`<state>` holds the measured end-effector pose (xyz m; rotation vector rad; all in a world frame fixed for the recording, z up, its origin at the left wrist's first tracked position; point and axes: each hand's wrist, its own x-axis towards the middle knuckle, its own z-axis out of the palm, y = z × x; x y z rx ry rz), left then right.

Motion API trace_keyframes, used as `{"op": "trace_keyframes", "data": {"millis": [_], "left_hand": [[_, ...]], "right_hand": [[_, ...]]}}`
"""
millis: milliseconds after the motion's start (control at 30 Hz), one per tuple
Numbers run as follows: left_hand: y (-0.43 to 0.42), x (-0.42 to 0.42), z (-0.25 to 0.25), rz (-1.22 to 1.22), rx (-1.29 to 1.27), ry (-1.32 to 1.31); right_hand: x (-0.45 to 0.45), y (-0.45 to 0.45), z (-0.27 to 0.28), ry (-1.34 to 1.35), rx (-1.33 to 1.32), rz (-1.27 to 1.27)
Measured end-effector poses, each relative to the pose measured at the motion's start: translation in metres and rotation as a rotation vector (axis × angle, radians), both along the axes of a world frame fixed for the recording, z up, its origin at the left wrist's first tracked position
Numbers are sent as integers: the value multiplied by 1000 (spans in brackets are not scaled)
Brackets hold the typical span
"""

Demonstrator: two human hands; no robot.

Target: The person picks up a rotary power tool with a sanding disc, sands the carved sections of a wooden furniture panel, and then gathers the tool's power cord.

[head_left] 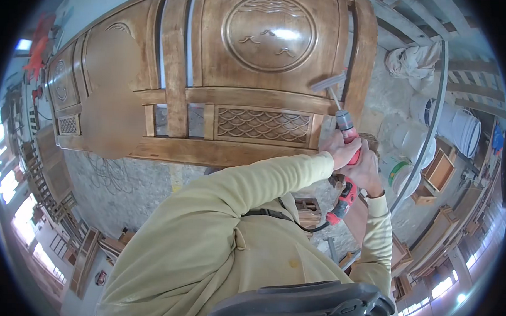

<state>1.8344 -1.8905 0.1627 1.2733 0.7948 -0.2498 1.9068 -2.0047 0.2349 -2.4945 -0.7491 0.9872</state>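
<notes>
Workshop floor point(118, 200) around the wooden panel point(217, 73), I have left hand point(338, 150) and right hand point(367, 170) closed around the red tool point(349, 132), head at the panel's right side; carving looks done, remaining work unclear.

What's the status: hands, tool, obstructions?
Left hand and right hand both gripping red tool. Flat head at carved wooden piece, contact unclear. Nothing seen blocking it; black cord near waist, white buckets off right.
</notes>
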Motion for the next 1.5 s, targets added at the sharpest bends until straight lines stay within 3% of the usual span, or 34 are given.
{"op": "trace_keyframes", "data": {"millis": [167, 233, 367, 500, 600, 633, 700, 767, 833, 900, 1033, 1100, 1200, 1333, 1367, 1433, 1500], "left_hand": [[28, -61, -18, -143, 84, 39], [58, -88, 2, -81, 214, 54], [101, -142, -40, 7, 297, 72], [165, -197, -67, 168, 198, 59], [196, -230, -40, 267, 130, 7], [203, -236, -43, 227, 266, 62], [202, -236, -62, 190, 399, 107], [200, -230, -80, -96, 328, 58], [188, -209, -55, -182, 402, 20], [177, -183, -27, -443, 446, -23], [156, -144, -48, -375, 569, -39], [165, -128, -47, -508, 579, -24], [192, -152, -28, -390, 545, 74], [206, -176, -18, -321, 621, 207], [204, -170, -18, -314, 617, 212], [192, -152, -15, -525, 664, 183], [191, -143, -9, -512, 572, 175]], "right_hand": [[-62, 27, -8, 40, 28, -55], [-89, 51, -9, 56, 63, -50], [-135, 107, -26, 68, 15, -59], [-175, 178, -36, 256, 42, -13], [-209, 206, -55, 205, 132, 5], [-216, 213, -52, 234, 135, -29], [-227, 208, -48, 252, 138, -63], [-240, 192, -54, 192, 159, -251], [-241, 172, -57, 163, 197, -287], [-236, 157, -54, 28, 102, -443], [-193, 145, -56, -11, 138, -488], [-184, 147, -62, 5, 145, -473], [-189, 168, -65, 232, 220, -465], [-215, 174, -97, 233, 270, -323], [-219, 172, -108, 226, 357, -418], [-221, 167, -104, 219, 436, -495], [-209, 164, -78, 201, 349, -615]]}}
